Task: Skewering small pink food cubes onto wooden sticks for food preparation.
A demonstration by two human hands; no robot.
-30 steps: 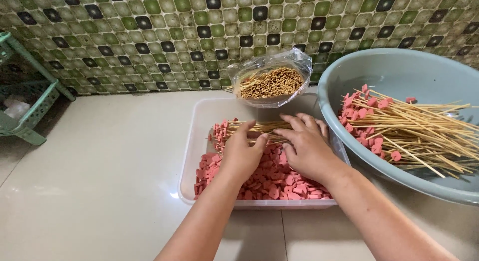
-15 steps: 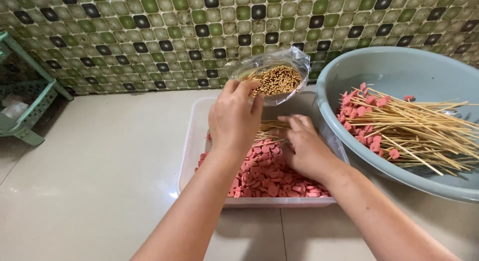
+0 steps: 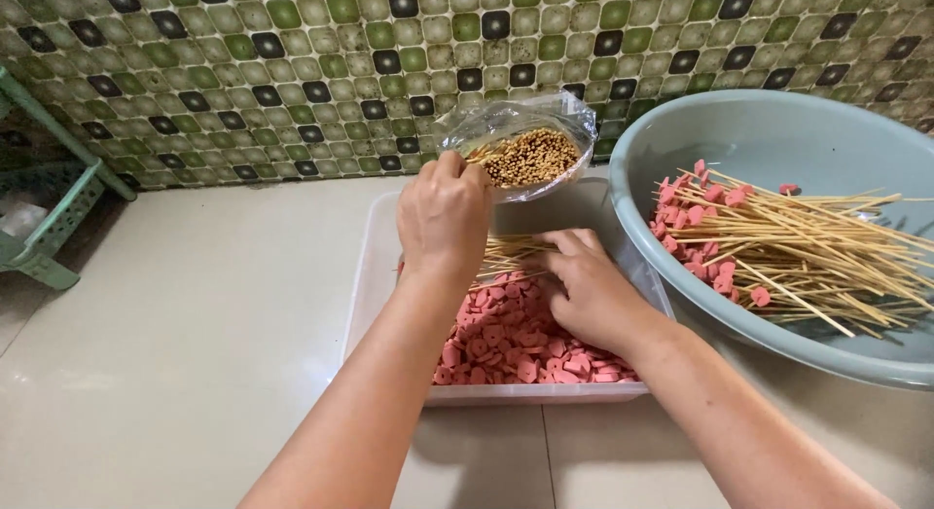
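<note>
While the left hand reaches to the far end of the shallow clear plastic tray, its fingers are pinched together at the mouth of a clear plastic bag of bamboo skewers seen end-on, seemingly nipping the tips of a few sticks; exactly how many it has hold of cannot be told. That bag stands at the far edge of the tray, leaning against the wall of small green, cream and black mosaic tiles. The right hand lies low in the tray, to the right of the left one, fingers curled loosely over a small loose bundle of bamboo skewers that lies across the far part of the tray; whether it grips them or only rests on them cannot be told. Filling the near part of the tray is a heap of small pink sausage slices, touching the right hand. Just right of the tray sits a large grey-blue plastic basin, holding a pile of finished skewers threaded with pink pieces. All rest on a pale tiled floor, with a green plastic rack at the far left.
</note>
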